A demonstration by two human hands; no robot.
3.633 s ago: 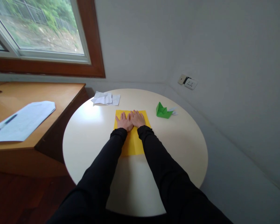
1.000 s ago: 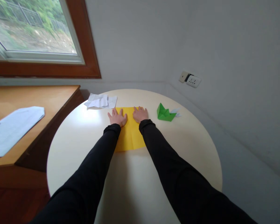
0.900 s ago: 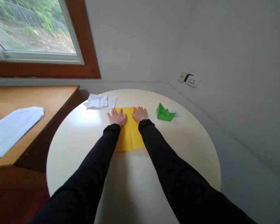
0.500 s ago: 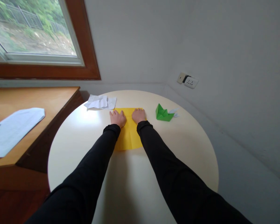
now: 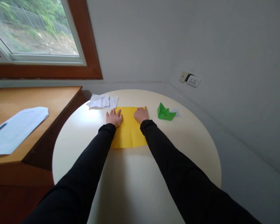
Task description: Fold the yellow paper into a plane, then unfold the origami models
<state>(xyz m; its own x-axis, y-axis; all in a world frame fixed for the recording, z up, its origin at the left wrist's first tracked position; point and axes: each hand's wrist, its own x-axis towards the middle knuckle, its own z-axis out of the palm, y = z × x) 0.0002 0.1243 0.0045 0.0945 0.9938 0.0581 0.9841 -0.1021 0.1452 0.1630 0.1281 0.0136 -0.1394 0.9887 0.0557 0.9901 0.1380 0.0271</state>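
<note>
no grip: left hand and right hand lie flat, fingers spread, pressing yellow paper at table centre; green fold at 3 o'clock. uneven pressure could skew the sheet.

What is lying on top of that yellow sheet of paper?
Both hands press flat on the yellow sheet: the left hand at its far left corner, the right hand at its far right. Black sleeves cross its sides. The paper beneath the palms is hidden.
</note>
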